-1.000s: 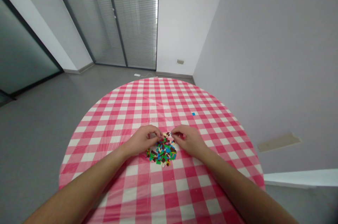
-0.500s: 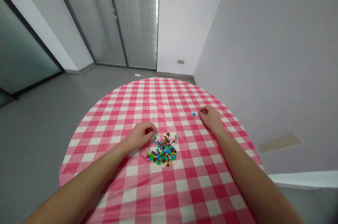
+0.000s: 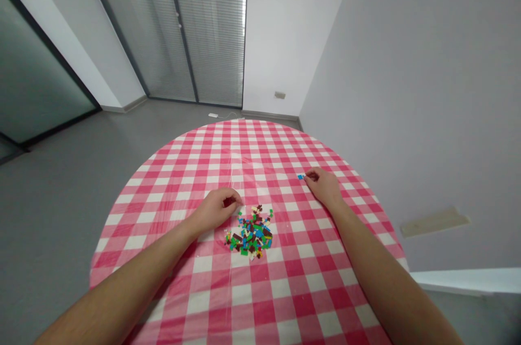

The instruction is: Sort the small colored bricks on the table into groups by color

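A loose heap of small building bricks (image 3: 253,234) in green, blue, brown, white, yellow and red lies on the checked tablecloth. At the heap's upper left edge rests my left hand (image 3: 217,208); its thumb and forefinger are closed together, and what is between them, if anything, is too small to make out. Farther right and back, my right hand (image 3: 324,186) pinches with curled fingers at a small blue brick. Just left of those fingertips, blue bricks (image 3: 300,177) lie on the cloth, apart from the heap.
The round table wears a red and white checked tablecloth (image 3: 211,291). Beyond it are a glass partition with blinds (image 3: 211,36) and a white wall (image 3: 280,36). A white power strip (image 3: 213,115) with a cord lies on the floor behind the table.
My right hand has shifted slightly left and down, bringing its fingertips against the blue bricks. My left hand stays beside the heap.
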